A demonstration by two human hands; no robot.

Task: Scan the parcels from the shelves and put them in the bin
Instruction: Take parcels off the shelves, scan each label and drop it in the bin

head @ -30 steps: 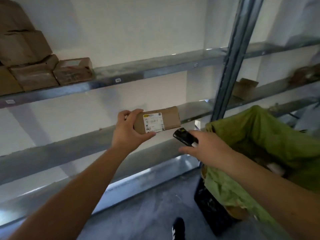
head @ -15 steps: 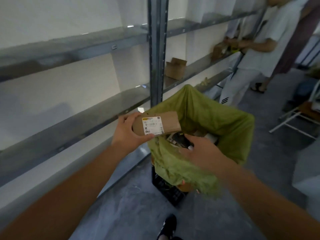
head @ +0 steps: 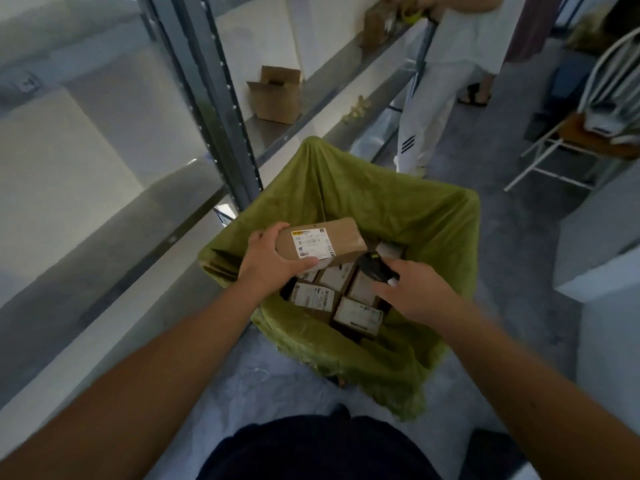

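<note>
1. Parcel (head: pixel 320 242) sits over the bin's (head: pixel 446 223) far-left part, long axis left-right, label face up and toward me.
2. My left hand (head: pixel 268 261) grips its left end, thumb on the label's near edge.
3. My right hand (head: pixel 412 289) is wrapped around the black scanner (head: pixel 372 266), nose pointing at the parcel.
4. Bin, lined with green cloth, holds several labelled boxes (head: pixel 341 296) packed flat.

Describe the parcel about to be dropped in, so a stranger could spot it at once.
Find the bin lined with a green bag beside the metal shelf upright. Over its opening, the left hand grips a brown paper-wrapped parcel with a white label topped by a yellow strip. It alone is held above the labelled parcels in the bin.
</note>
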